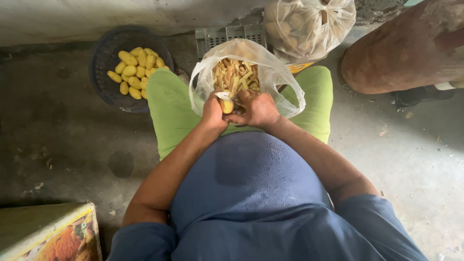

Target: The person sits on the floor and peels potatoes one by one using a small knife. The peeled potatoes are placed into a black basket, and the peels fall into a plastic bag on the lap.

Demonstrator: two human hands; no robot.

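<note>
We have our left hand (213,113) closed around a small peeled yellow potato (226,106), held over the clear plastic bag of pale peelings (235,76) on our lap. Our right hand (258,110) is clenched beside it, touching the potato; can't tell what it grips. Dark round basket of peeled yellow potatoes (134,71) far left.

Person wears a blue short-sleeved shirt; fabric has a fine dotted knit texture, with a darker patch across the upper belly; sleeves end above the elbows, forearms bare. Bright green legwear covers both thighs; plain, no visible pattern or seams. Left hand (213,112) and right hand (259,110) bare; no gloves, watch or rings visible.
</note>
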